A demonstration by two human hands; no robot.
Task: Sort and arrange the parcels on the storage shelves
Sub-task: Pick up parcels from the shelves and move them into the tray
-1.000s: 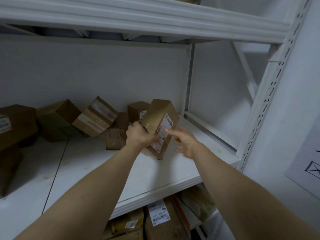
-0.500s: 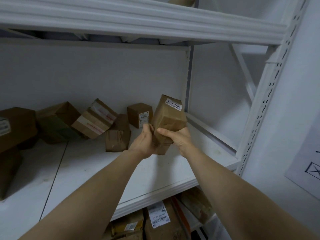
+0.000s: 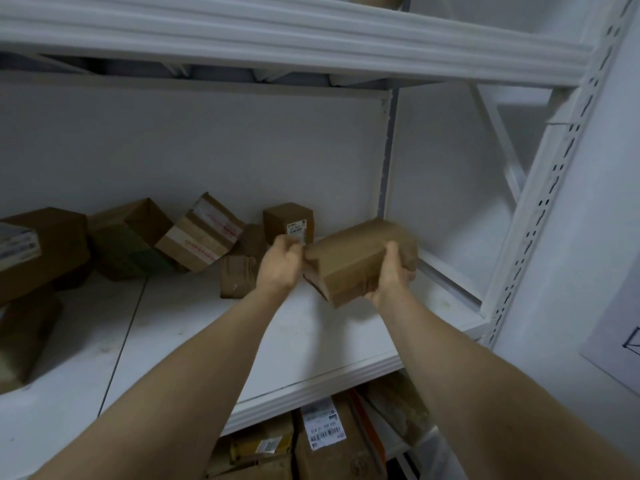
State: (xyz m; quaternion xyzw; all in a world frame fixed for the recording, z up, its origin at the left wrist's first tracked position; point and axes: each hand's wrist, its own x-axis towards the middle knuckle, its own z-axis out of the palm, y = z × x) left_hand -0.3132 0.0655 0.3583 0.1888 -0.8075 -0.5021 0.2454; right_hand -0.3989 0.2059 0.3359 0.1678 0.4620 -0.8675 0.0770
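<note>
A brown cardboard parcel (image 3: pixel 356 259) is held lengthwise between both hands, just above the bare right end of the white shelf (image 3: pixel 311 341). The right hand (image 3: pixel 391 275) is clamped around its right end from below and the side, taking the weight. The left hand (image 3: pixel 282 263) is pressed against the opposite end, though its fingers are hidden, so a full clasp cannot be confirmed. The parcel is tilted, its near corner lowest, probably so it can be laid flat in the open space. Just beyond the left hand a small labelled box (image 3: pixel 289 221) stands upright, with a wrapped brown packet (image 3: pixel 239 280) to its left and tumbled cartons (image 3: pixel 166 233) farther left, seemingly not yet sorted.
</note>
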